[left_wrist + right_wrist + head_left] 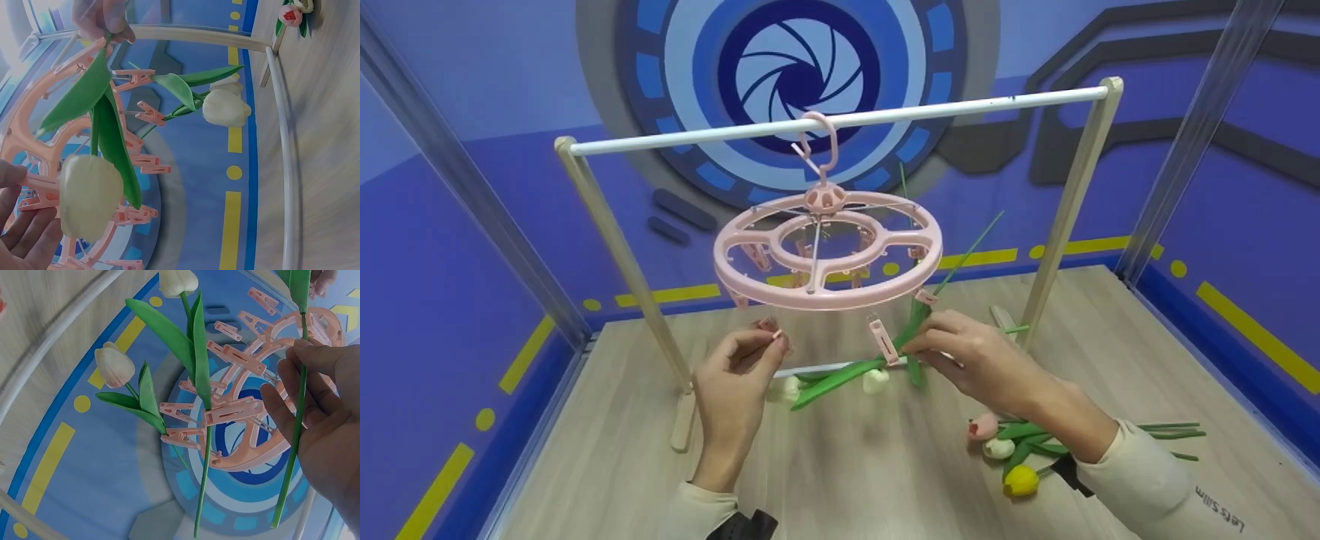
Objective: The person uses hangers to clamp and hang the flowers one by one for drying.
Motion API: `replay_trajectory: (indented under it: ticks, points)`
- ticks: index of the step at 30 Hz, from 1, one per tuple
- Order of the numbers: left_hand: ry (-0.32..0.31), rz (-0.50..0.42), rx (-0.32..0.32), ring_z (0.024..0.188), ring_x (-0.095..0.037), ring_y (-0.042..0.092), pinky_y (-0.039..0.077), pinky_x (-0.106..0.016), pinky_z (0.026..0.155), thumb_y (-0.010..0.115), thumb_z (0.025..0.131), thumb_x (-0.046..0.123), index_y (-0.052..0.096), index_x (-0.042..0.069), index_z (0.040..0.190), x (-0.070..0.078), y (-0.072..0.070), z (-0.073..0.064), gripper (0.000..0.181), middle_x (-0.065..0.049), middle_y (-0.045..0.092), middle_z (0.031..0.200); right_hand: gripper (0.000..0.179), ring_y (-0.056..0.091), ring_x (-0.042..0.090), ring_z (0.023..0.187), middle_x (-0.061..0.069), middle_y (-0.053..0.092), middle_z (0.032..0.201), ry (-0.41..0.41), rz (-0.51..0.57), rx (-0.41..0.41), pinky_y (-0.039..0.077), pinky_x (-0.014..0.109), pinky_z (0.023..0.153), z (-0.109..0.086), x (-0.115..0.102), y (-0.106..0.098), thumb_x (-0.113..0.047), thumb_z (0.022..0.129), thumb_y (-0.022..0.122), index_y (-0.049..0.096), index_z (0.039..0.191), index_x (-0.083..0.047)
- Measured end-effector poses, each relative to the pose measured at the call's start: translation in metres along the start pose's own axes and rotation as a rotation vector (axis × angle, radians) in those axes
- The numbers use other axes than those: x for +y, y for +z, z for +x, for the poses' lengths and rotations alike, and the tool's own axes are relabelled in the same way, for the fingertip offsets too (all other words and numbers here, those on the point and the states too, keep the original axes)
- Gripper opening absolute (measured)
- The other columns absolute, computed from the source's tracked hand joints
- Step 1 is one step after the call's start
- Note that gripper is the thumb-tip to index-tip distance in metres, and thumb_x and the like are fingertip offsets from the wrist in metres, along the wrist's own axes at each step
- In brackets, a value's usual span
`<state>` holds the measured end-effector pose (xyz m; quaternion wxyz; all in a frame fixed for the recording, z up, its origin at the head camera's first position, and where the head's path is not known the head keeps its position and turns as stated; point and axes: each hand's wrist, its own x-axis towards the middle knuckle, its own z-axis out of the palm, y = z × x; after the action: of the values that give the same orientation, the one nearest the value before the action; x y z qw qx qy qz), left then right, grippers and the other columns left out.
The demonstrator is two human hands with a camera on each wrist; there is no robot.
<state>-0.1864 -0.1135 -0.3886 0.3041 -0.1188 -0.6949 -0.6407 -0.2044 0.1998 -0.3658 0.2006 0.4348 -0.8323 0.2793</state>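
A pink round clip hanger (826, 289) hangs by its hook from a white rod (930, 114). At its near left, my left hand (741, 379) pinches a pink clothespin (42, 188) between thumb and fingers. My right hand (986, 360) holds an artificial white tulip (90, 197) by its green stem (298, 422). That bloom points toward the left hand and overlaps the clothespin in the left wrist view. Two other white tulips hang bloom-down from the hanger, one clipped by a clothespin (233, 412) and one by a clothespin (183, 437) farther back.
Wooden posts (1069, 210) carry the rod on both sides. On the table (607, 480), beneath the right forearm, lie a pink tulip (982, 427), a white tulip (999, 449) and a yellow tulip (1021, 481). A printed wall (532, 187) stands close behind the rack.
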Motion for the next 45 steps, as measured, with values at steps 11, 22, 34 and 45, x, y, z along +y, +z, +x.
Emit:
replay_trajectory:
  ticks: [11, 22, 34, 45]
  points:
    - [0.042, -0.048, -0.044, 0.100, -0.024, 0.075, 0.062, -0.033, 0.089, 0.083, 0.087, -0.007, 0.061, -0.009, 0.125, 0.008, 0.001, -0.004, 0.043, -0.015, 0.076, 0.110, 0.031, 0.065, 0.016, 0.103, -0.003, 0.071, 0.111, -0.026, -0.060, 0.030, 0.062, 0.029, 0.084, 0.001, 0.000, 0.001, 0.008, 0.088, 0.083, 0.078, 0.114, -0.009]
    - [0.043, -0.039, -0.133, 0.096, -0.024, 0.077, 0.063, -0.032, 0.085, 0.085, 0.086, -0.005, 0.074, -0.006, 0.120, 0.007, 0.005, -0.006, 0.035, -0.014, 0.078, 0.109, 0.029, 0.064, 0.015, 0.105, -0.004, 0.070, 0.113, 0.018, -0.077, 0.049, 0.060, 0.031, 0.090, 0.001, -0.001, 0.000, 0.001, 0.090, 0.084, 0.076, 0.115, -0.011]
    - [0.030, 0.004, -0.208, 0.097, -0.023, 0.077, 0.063, -0.035, 0.088, 0.086, 0.089, 0.001, 0.075, -0.002, 0.121, 0.006, 0.013, -0.010, 0.034, -0.008, 0.079, 0.108, 0.035, 0.064, 0.017, 0.098, -0.002, 0.071, 0.109, -0.095, 0.020, 0.146, 0.053, 0.015, 0.090, -0.002, -0.002, -0.001, 0.011, 0.086, 0.083, 0.077, 0.113, -0.010]
    - [0.019, 0.042, -0.208, 0.097, -0.021, 0.077, 0.063, -0.034, 0.086, 0.085, 0.090, 0.002, 0.076, -0.002, 0.121, 0.005, 0.015, -0.011, 0.033, -0.006, 0.079, 0.108, 0.042, 0.066, 0.017, 0.092, -0.002, 0.071, 0.104, -0.049, 0.025, 0.145, 0.054, 0.013, 0.087, -0.023, 0.019, -0.004, 0.017, 0.080, 0.084, 0.078, 0.110, -0.011]
